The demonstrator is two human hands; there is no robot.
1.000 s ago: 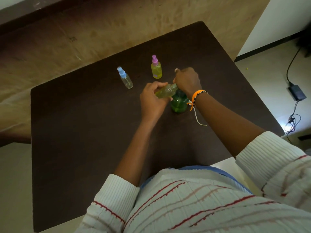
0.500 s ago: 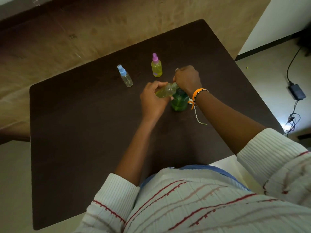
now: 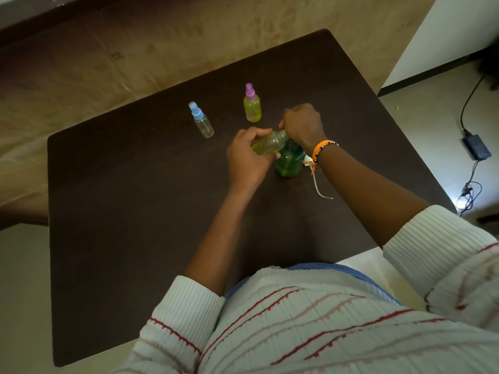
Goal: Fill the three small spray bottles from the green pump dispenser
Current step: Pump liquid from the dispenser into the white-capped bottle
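Note:
My left hand [image 3: 244, 157] grips a small uncapped spray bottle [image 3: 270, 143] holding yellow liquid, tilted with its neck toward the top of the green pump dispenser [image 3: 289, 162]. My right hand [image 3: 302, 124] is curled over the dispenser's pump head, which it hides. A spray bottle with a pink cap [image 3: 252, 104], full of yellow liquid, stands behind the hands. To its left stands a clear spray bottle with a blue cap [image 3: 202, 120], which looks empty.
Everything sits on a dark brown table [image 3: 135, 211]. A loose white spray head with its thin tube [image 3: 320, 188] lies on the table just right of the dispenser. On the floor to the right lie a power adapter and cables [image 3: 476, 151].
Both hands and the bottles keep the same pose; only the camera view has shifted slightly.

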